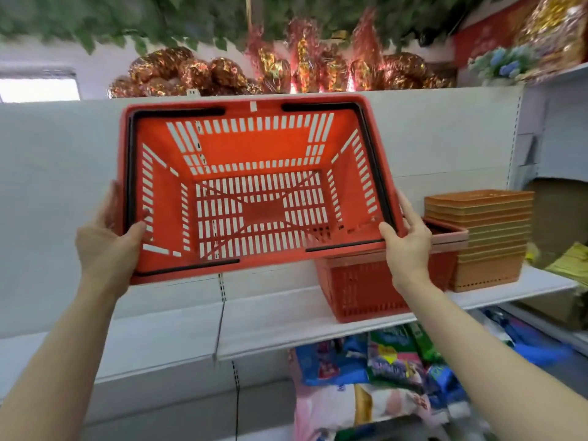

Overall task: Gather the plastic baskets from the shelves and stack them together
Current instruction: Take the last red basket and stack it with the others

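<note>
A red slotted plastic basket (254,148) with black handles folded along its rim is held up in the air, its open side tilted toward me. My left hand (108,240) grips its lower left rim, and my right hand (409,243) grips its lower right rim. Behind my right hand, another red basket (359,288) stands on the white shelf (273,326), partly hidden. To its right is a tall stack of orange-brown baskets (486,237) nested together.
Colourful packets (381,370) fill the shelf below. Foil-wrapped gift hampers (286,71) line the top of the shelving under green leaves. Yellow items (569,262) and a cardboard box lie at the far right. The left part of the white shelf is bare.
</note>
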`<state>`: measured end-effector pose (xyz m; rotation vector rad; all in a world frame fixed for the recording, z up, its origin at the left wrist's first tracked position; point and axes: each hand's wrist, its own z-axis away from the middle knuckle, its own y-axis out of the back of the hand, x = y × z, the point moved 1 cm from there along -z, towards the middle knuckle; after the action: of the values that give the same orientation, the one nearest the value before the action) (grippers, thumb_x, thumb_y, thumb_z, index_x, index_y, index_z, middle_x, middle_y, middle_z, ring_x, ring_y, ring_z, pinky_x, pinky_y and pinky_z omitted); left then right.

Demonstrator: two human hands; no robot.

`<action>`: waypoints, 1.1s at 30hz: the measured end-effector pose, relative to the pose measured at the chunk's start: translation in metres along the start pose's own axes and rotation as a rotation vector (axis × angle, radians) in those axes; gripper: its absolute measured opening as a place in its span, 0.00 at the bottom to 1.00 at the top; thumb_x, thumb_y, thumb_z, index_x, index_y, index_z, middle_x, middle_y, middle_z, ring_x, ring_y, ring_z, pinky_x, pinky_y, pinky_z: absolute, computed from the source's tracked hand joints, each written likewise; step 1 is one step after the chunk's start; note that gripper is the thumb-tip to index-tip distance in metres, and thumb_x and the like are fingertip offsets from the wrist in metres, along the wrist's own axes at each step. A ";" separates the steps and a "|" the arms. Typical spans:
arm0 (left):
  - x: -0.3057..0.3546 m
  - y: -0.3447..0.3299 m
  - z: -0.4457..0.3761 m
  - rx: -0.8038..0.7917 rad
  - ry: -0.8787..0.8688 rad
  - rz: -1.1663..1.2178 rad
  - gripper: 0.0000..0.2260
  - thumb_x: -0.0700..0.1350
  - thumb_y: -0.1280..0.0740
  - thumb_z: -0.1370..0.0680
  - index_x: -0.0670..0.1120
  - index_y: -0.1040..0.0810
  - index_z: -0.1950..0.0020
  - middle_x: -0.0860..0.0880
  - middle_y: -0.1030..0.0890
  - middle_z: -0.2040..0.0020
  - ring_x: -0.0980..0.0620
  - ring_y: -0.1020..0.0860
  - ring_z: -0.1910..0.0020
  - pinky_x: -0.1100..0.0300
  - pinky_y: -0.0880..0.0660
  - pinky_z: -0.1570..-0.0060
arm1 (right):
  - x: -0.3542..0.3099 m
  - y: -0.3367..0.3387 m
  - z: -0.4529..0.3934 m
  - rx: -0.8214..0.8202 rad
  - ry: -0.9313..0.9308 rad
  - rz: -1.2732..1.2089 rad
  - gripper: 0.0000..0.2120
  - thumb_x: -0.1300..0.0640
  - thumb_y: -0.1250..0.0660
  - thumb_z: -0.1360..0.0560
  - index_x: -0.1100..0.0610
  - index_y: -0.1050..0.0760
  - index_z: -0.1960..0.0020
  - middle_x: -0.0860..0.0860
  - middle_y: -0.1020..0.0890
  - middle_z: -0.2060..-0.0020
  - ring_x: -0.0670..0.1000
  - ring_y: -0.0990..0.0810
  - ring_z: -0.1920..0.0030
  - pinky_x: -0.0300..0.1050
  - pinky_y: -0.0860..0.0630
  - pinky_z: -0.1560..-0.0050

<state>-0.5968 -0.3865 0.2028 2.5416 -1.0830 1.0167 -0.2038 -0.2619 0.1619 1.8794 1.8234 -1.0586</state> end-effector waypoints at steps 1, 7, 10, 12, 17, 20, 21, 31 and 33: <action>0.000 -0.016 -0.004 -0.011 -0.010 0.012 0.32 0.28 0.36 0.23 0.46 0.38 0.22 0.56 0.26 0.32 0.66 0.23 0.39 0.66 0.26 0.40 | 0.000 0.006 -0.010 0.019 0.013 0.004 0.29 0.73 0.39 0.27 0.55 0.30 0.29 0.47 0.23 0.36 0.39 0.25 0.38 0.46 0.28 0.34; 0.001 -0.108 -0.013 -0.040 -0.031 0.066 0.32 0.31 0.35 0.23 0.49 0.37 0.22 0.54 0.24 0.32 0.59 0.22 0.37 0.55 0.25 0.37 | 0.010 0.055 -0.069 0.115 0.062 0.079 0.28 0.72 0.38 0.25 0.53 0.30 0.29 0.44 0.24 0.35 0.42 0.26 0.35 0.49 0.29 0.33; -0.002 -0.151 -0.011 -0.053 -0.035 0.055 0.32 0.32 0.35 0.24 0.50 0.36 0.22 0.56 0.24 0.34 0.61 0.22 0.37 0.53 0.26 0.35 | 0.023 0.080 -0.097 0.129 0.058 0.119 0.27 0.70 0.38 0.25 0.52 0.30 0.29 0.44 0.23 0.36 0.43 0.25 0.36 0.50 0.27 0.35; -0.008 -0.180 -0.012 -0.054 -0.032 0.053 0.33 0.34 0.35 0.26 0.51 0.36 0.22 0.56 0.24 0.33 0.60 0.23 0.37 0.51 0.27 0.33 | 0.035 0.097 -0.118 0.141 0.060 0.149 0.27 0.69 0.38 0.25 0.51 0.30 0.29 0.44 0.24 0.35 0.44 0.25 0.36 0.51 0.26 0.35; -0.010 -0.259 -0.004 -0.083 0.012 0.033 0.31 0.33 0.36 0.23 0.50 0.38 0.21 0.56 0.24 0.34 0.57 0.21 0.40 0.60 0.24 0.40 | 0.076 0.141 -0.168 0.159 0.032 0.182 0.27 0.69 0.38 0.25 0.51 0.30 0.29 0.46 0.24 0.35 0.46 0.24 0.36 0.53 0.26 0.36; -0.011 -0.303 0.001 -0.102 0.045 -0.019 0.33 0.33 0.35 0.25 0.52 0.37 0.22 0.59 0.25 0.38 0.53 0.20 0.41 0.52 0.24 0.39 | 0.102 0.166 -0.198 0.139 -0.007 0.213 0.27 0.70 0.37 0.25 0.51 0.29 0.30 0.46 0.23 0.36 0.48 0.24 0.37 0.53 0.26 0.36; -0.014 -0.315 0.000 -0.109 0.067 -0.041 0.33 0.33 0.35 0.25 0.51 0.36 0.22 0.59 0.25 0.38 0.52 0.20 0.41 0.51 0.25 0.38 | 0.109 0.174 -0.208 0.128 -0.019 0.226 0.27 0.70 0.37 0.26 0.52 0.29 0.30 0.45 0.23 0.37 0.48 0.23 0.38 0.52 0.26 0.36; -0.034 -0.385 -0.002 -0.150 0.436 -0.159 0.21 0.23 0.37 0.29 0.44 0.22 0.43 0.47 0.21 0.54 0.57 0.20 0.68 0.66 0.24 0.68 | 0.180 0.204 -0.284 -0.080 -0.221 0.414 0.25 0.62 0.31 0.36 0.53 0.21 0.39 0.47 0.15 0.50 0.51 0.17 0.50 0.57 0.20 0.47; -0.037 -0.386 -0.004 -0.187 0.492 -0.169 0.15 0.25 0.36 0.27 0.45 0.23 0.55 0.49 0.22 0.61 0.53 0.21 0.63 0.60 0.28 0.63 | 0.194 0.205 -0.286 -0.082 -0.256 0.412 0.23 0.59 0.31 0.34 0.54 0.20 0.39 0.50 0.16 0.47 0.52 0.18 0.46 0.56 0.22 0.43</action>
<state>-0.3484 -0.0893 0.2127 2.0376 -0.7686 1.3246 0.0561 0.0441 0.1677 1.8617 1.2494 -1.0018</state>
